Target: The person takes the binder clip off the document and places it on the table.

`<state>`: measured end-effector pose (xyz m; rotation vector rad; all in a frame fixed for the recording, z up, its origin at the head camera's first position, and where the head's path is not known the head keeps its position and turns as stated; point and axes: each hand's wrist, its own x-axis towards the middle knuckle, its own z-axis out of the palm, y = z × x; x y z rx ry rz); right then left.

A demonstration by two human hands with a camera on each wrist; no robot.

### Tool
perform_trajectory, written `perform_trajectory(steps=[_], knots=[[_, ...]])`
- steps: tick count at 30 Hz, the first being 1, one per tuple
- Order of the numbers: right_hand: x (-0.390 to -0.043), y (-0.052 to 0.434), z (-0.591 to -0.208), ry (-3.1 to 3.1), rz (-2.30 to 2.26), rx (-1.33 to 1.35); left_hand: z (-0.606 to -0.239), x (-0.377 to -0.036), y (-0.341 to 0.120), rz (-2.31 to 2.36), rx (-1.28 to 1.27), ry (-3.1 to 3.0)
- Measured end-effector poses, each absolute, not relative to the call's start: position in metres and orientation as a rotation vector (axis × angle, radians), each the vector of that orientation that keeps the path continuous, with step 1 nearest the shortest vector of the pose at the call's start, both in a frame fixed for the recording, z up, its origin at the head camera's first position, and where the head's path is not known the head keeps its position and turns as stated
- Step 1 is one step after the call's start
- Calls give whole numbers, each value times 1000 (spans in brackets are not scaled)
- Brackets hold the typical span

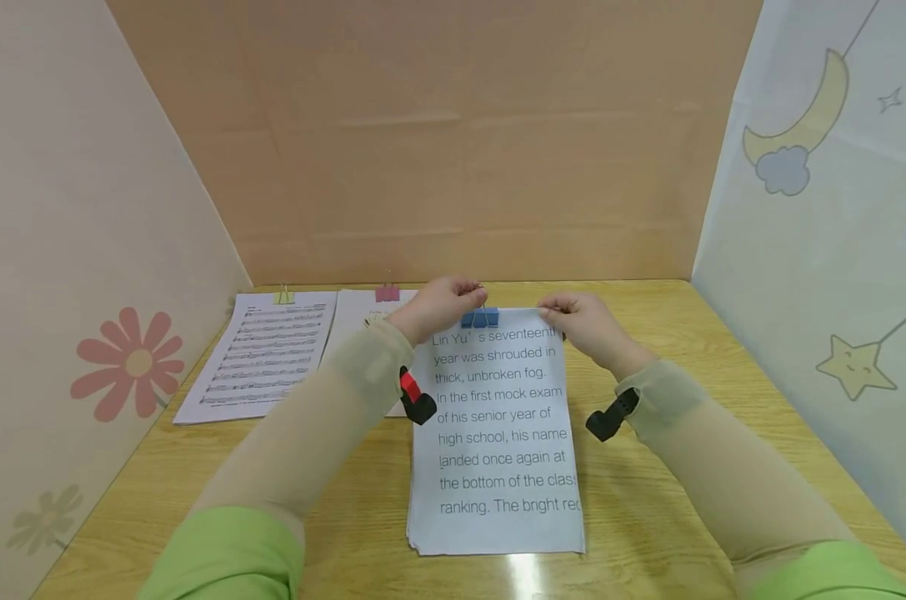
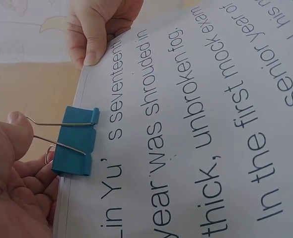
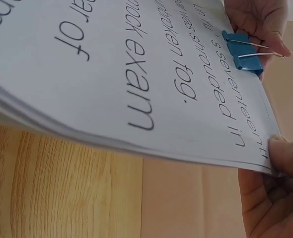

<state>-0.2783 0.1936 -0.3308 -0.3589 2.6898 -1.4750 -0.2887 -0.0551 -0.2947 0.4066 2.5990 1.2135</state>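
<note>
A stack of printed sheets with large text is held up by its top edge, its lower end toward me over the table. A blue binder clip sits on the middle of that top edge. My left hand holds the clip by its wire handles, thumb at the front handle and fingers behind the stack. With thumb in front and fingers behind, my right hand pinches the top right corner of the sheets. Part of the stack's top left is covered by the left hand.
Sheet music with a yellow binder clip lies at the back left of the wooden table. Beside it, another paper bears a pink binder clip, partly hidden by my left arm. Walls stand on three sides.
</note>
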Motion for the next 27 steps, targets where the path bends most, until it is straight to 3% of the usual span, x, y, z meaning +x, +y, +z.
perform_trajectory(steps=[27], knots=[[-276, 221, -345, 2710, -1426, -318, -296, -288, -63, 1491, 230, 2605]])
